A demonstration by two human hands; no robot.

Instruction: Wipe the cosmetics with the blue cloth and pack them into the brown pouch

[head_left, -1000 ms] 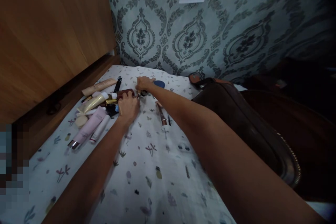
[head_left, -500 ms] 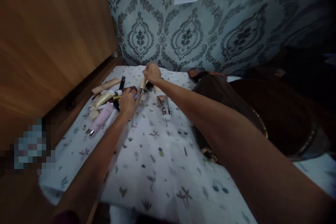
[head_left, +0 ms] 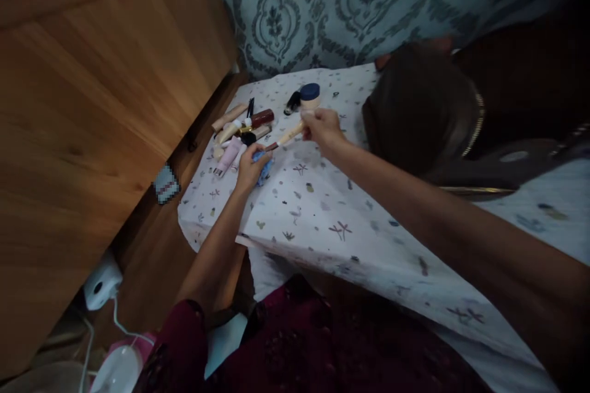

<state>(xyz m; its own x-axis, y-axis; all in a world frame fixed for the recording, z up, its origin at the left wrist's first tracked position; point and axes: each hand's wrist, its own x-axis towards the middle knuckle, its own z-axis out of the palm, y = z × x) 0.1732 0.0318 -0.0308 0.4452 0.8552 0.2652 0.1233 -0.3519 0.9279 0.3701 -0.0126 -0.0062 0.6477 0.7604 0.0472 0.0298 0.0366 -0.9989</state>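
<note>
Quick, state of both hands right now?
Left hand: closed, holding a crumpled blue cloth-like piece.
Right hand: closed on a slim beige stick, its dark end pointing toward the left hand.

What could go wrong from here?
1. The right hand, holding a brush, appears close to the blue-lidded jar; a nudge might tip it.
2. The left hand, holding a crumpled blue item, is near the lilac tube; a sideways move might knock it.

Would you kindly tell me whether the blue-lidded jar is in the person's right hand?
No, the right hand holds a slim pale-handled item, and the blue-lidded jar stands just beyond it.
</note>
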